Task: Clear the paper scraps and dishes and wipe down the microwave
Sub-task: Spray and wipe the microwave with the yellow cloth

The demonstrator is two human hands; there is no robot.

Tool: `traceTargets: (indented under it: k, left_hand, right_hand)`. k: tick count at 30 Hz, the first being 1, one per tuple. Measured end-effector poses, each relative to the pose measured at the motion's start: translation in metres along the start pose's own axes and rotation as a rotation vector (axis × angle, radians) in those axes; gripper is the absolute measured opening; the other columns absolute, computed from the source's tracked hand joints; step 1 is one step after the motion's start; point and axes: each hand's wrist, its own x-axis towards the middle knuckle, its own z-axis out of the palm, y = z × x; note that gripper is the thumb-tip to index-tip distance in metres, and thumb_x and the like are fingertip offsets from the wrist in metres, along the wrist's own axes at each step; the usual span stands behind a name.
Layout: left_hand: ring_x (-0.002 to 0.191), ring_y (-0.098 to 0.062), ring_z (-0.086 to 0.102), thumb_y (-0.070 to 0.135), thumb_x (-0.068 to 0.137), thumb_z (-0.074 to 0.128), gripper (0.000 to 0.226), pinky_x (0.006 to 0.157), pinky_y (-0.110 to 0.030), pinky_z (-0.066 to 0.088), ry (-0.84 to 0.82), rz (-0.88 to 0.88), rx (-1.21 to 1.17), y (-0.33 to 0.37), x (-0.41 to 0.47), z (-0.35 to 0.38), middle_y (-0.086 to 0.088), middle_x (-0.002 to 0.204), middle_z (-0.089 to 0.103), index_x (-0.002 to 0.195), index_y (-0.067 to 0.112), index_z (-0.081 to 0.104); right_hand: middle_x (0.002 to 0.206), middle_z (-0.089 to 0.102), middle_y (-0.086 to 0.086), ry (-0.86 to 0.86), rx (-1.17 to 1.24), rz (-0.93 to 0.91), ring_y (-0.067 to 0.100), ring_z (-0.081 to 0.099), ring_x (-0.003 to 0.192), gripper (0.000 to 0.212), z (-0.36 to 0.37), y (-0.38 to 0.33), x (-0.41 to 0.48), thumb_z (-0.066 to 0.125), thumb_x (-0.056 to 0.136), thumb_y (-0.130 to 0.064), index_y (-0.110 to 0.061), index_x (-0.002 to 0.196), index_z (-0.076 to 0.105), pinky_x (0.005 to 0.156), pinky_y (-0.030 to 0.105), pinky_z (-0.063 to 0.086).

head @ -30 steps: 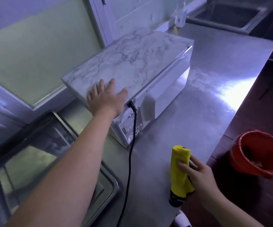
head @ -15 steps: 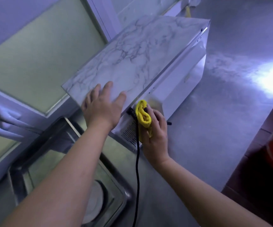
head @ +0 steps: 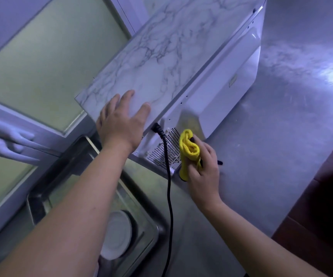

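The white microwave (head: 217, 96) stands on the steel counter with its back panel toward me; its top carries a marble pattern. My left hand (head: 121, 122) lies flat, fingers spread, on the near corner of that top. My right hand (head: 203, 166) grips a bunched yellow cloth (head: 189, 150) and presses it against the perforated vent of the back panel. A black power cord (head: 168, 176) leaves the panel between my hands and hangs down toward me.
A steel sink (head: 41, 198) lies at lower left with a white plate (head: 117, 234) inside. Frosted glass window panels (head: 41, 56) stand behind. The steel counter (head: 281, 146) stretches right to its edge; dark floor lies beyond.
My right hand brought the yellow cloth up from the counter edge to the microwave's back panel and now holds it at the vent. My left hand has stayed on the top.
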Motion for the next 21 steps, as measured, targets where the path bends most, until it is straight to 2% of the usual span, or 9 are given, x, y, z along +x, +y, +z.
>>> traceTargets:
  k: [2, 5, 7, 9, 11, 14, 18, 20, 21]
  left_hand:
    - [0.147, -0.020, 0.020, 0.069, 0.088, 0.040, 0.060, 0.120, -0.048, 0.016, -0.001, -0.001, -0.011, 0.000, 0.000, 0.000, 0.008, 0.161, 0.026, 0.145, 0.049, 0.037]
    - [0.147, -0.019, 0.020, 0.068, 0.089, 0.043, 0.059, 0.120, -0.046, 0.015, 0.011, -0.007, -0.013, 0.000, -0.001, 0.000, 0.008, 0.160, 0.027, 0.145, 0.048, 0.038]
    - [0.147, -0.019, 0.020, 0.067, 0.090, 0.044, 0.058, 0.121, -0.046, 0.015, 0.012, -0.005, -0.019, 0.000, 0.000, -0.001, 0.007, 0.160, 0.028, 0.145, 0.047, 0.039]
    - [0.147, -0.018, 0.020, 0.067, 0.089, 0.043, 0.059, 0.120, -0.046, 0.015, 0.009, 0.006, -0.021, 0.001, -0.002, 0.000, 0.007, 0.160, 0.029, 0.144, 0.047, 0.040]
    - [0.147, -0.018, 0.021, 0.068, 0.087, 0.041, 0.060, 0.120, -0.047, 0.016, 0.013, 0.010, -0.036, 0.000, -0.001, 0.000, 0.008, 0.159, 0.029, 0.143, 0.047, 0.040]
    - [0.147, -0.017, 0.022, 0.068, 0.086, 0.042, 0.060, 0.120, -0.048, 0.016, 0.015, -0.002, -0.052, 0.000, 0.001, -0.001, 0.008, 0.159, 0.030, 0.142, 0.048, 0.042]
    - [0.146, -0.019, 0.023, 0.068, 0.085, 0.042, 0.061, 0.120, -0.048, 0.017, 0.013, 0.001, -0.036, 0.000, 0.000, 0.000, 0.007, 0.159, 0.031, 0.143, 0.047, 0.042]
    - [0.146, -0.019, 0.023, 0.069, 0.084, 0.042, 0.063, 0.120, -0.049, 0.017, 0.008, -0.003, -0.047, 0.001, 0.000, -0.001, 0.007, 0.158, 0.031, 0.142, 0.047, 0.042]
    - [0.146, -0.019, 0.023, 0.069, 0.083, 0.041, 0.063, 0.120, -0.049, 0.018, 0.009, -0.007, -0.053, 0.001, 0.000, -0.001, 0.007, 0.158, 0.032, 0.142, 0.047, 0.043]
  right_hand:
    - [0.128, 0.052, 0.001, 0.067, 0.041, -0.163, 0.000, 0.051, 0.119, 0.063, 0.008, -0.020, 0.008, 0.060, 0.083, 0.004, -0.025, 0.139, 0.056, 0.100, 0.012, 0.037]
    - [0.127, 0.053, 0.013, 0.082, -0.005, -0.378, 0.025, 0.054, 0.120, 0.052, 0.026, -0.031, 0.027, 0.061, 0.087, 0.003, -0.012, 0.136, 0.060, 0.103, 0.039, 0.045]
    - [0.128, 0.052, 0.020, 0.077, -0.047, -0.453, 0.036, 0.053, 0.120, 0.051, 0.033, -0.018, 0.031, 0.056, 0.087, 0.007, -0.007, 0.136, 0.059, 0.099, 0.053, 0.046]
    - [0.130, 0.050, 0.022, 0.070, -0.098, -0.459, 0.040, 0.052, 0.122, 0.055, 0.032, 0.009, 0.030, 0.051, 0.085, 0.010, -0.008, 0.137, 0.058, 0.098, 0.056, 0.045]
    - [0.131, 0.050, 0.022, 0.070, -0.168, -0.390, 0.040, 0.052, 0.122, 0.057, 0.028, 0.037, 0.025, 0.049, 0.083, 0.008, -0.009, 0.136, 0.061, 0.099, 0.055, 0.045]
    - [0.131, 0.054, 0.021, 0.035, -0.292, -0.115, 0.039, 0.055, 0.118, 0.058, 0.015, 0.073, 0.013, 0.061, 0.081, 0.012, -0.009, 0.135, 0.062, 0.100, 0.052, 0.046]
    - [0.123, 0.058, 0.007, -0.096, -0.320, 0.079, 0.021, 0.057, 0.103, 0.053, 0.000, 0.075, 0.015, 0.061, 0.083, -0.015, -0.022, 0.135, 0.062, 0.087, 0.031, 0.044]
    - [0.107, 0.062, -0.001, -0.222, -0.309, 0.234, 0.018, 0.056, 0.093, 0.043, -0.009, 0.070, 0.022, 0.053, 0.079, -0.026, -0.030, 0.119, 0.068, 0.080, 0.030, 0.043]
    - [0.097, 0.065, -0.002, -0.309, -0.333, 0.329, 0.021, 0.060, 0.091, 0.029, -0.014, 0.068, 0.024, 0.053, 0.079, -0.027, -0.032, 0.104, 0.068, 0.076, 0.031, 0.045]
